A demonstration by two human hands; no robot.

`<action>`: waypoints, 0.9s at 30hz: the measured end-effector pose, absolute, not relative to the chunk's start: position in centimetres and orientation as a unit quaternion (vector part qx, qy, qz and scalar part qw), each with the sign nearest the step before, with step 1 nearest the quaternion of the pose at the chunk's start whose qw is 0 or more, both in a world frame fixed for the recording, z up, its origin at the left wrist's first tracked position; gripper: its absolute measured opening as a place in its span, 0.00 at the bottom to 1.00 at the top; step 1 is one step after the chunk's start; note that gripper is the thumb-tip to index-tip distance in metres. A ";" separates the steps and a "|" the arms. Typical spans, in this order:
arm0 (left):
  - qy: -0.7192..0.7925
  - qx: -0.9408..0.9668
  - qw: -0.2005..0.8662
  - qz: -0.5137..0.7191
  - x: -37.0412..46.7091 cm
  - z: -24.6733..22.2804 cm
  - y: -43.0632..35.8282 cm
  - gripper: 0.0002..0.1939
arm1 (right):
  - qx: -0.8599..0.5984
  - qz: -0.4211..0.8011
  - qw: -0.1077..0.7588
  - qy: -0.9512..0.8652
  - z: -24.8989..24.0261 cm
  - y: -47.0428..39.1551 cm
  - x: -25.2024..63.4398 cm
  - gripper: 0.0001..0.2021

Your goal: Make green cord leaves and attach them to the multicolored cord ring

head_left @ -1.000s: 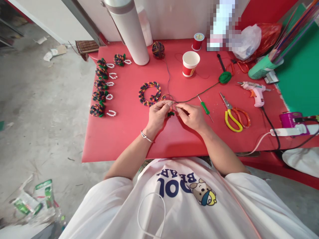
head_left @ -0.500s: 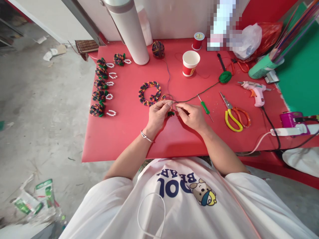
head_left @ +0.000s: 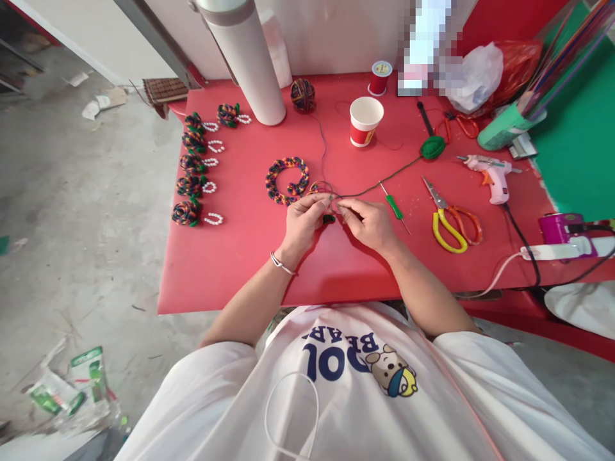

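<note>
Fingertips pinched, my left hand holds yarn over the red table, beside a small dark green piece. Close on its right, my right hand is closed in a pinch on the yarn too. Green yarn runs from between the hands up to a green yarn ball. A thin multicoloured strand leads back to a dark multicoloured ball. Behind my left hand lies a curled multicoloured braid. Which strand each fingertip grips is too small to tell.
Several yarn flowers with bead loops line the table's left side. A tall bottle and paper cup stand behind. To the right lie a green-handled hook, scissors, a glue gun and a power strip.
The hands have barely moved, both still pinched at the yarn. The whole view has shifted very slightly.
</note>
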State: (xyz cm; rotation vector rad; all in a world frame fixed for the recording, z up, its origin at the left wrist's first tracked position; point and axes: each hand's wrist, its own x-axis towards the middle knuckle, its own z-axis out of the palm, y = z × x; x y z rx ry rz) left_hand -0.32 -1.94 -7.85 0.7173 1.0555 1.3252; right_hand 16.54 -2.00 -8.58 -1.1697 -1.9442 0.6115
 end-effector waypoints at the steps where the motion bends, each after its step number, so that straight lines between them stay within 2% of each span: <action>1: 0.457 0.311 0.605 0.573 -0.3 -7.9 -2.0 0.14 | -0.459 0.239 0.386 -0.764 -8.6 -2.0 16.5 0.13; 27: 0.480 0.346 0.569 0.572 -0.5 -8.8 -1.8 0.13 | -0.463 0.235 0.372 -0.769 -8.8 -2.1 16.4 0.14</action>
